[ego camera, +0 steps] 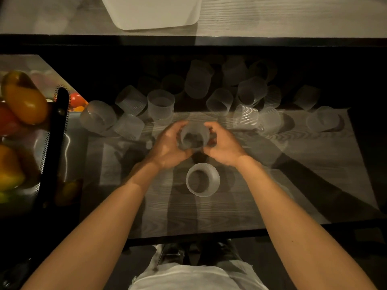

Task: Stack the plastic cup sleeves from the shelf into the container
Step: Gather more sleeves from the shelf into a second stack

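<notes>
"How far along were they?"

"Hardly started. The left hand (pixel 167 143) and right hand (pixel 224 145) curled round one frosted ribbed plastic cup sleeve (pixel 194 137) above the grey wooden shelf (pixel 293 164). The scattered sleeves (pixel 160 103) lay waiting, and the white rectangular container (pixel 155 11) showed none."

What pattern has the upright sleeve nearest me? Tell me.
Sleeve: fine vertical ribs, frosted white; head view.

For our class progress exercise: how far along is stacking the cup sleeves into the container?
Done: little; the visible part of the container shows no sleeves. In hand: the left hand and right hand grip one sleeve; another sleeve stands upright nearer the person. Left: many loose sleeves lie across the shelf behind.
</notes>
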A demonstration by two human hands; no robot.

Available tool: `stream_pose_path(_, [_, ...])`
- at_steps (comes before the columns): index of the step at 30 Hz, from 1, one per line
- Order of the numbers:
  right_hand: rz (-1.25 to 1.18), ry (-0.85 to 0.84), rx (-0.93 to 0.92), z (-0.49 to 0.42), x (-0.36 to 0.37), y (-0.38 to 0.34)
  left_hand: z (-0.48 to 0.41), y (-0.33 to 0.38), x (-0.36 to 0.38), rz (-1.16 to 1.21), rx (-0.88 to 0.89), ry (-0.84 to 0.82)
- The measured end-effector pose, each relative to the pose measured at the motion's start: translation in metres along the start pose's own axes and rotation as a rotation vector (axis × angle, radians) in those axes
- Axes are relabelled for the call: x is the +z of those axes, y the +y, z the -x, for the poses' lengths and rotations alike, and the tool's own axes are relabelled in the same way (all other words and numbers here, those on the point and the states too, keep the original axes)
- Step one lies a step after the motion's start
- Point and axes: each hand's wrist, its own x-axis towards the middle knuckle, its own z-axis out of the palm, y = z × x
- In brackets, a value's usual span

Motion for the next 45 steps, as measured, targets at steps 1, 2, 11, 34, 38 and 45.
stream_pose_path(1, [-0.014, 0.03, -0.031, -0.002, -0.003, -0.009, -0.001, 0.003, -0.006, -0.023, 0.024, 0.046])
stream_pose_path(2, [-0.03, 0.071, -0.075, -0.005, -0.006, -0.019, -0.003, 0.006, -0.013, -0.054, 0.053, 0.106])
stream_pose_path(11, [-0.05, 0.3, -0.319, -0.062, 0.02, -0.076, -0.03, 0.021, -0.067, -0.142, 0.35, 0.499])
stream_pose_path(34, [0.203, 0.057, -0.062, -0.07, 0.043, -0.064, -0.033, -0.02, -0.062, -0.231, -0.083, 0.196])
stream_pose_path(38, [0.226, -0.014, -0.034, -0.071, 0.053, -0.059, -0.032, -0.02, -0.053, -0.186, -0.166, 0.162])
stream_pose_path(45, [0.251, -0.016, 0.013, -0.07, 0.042, -0.065, -0.023, -0.013, -0.066, -0.154, -0.148, 0.094])
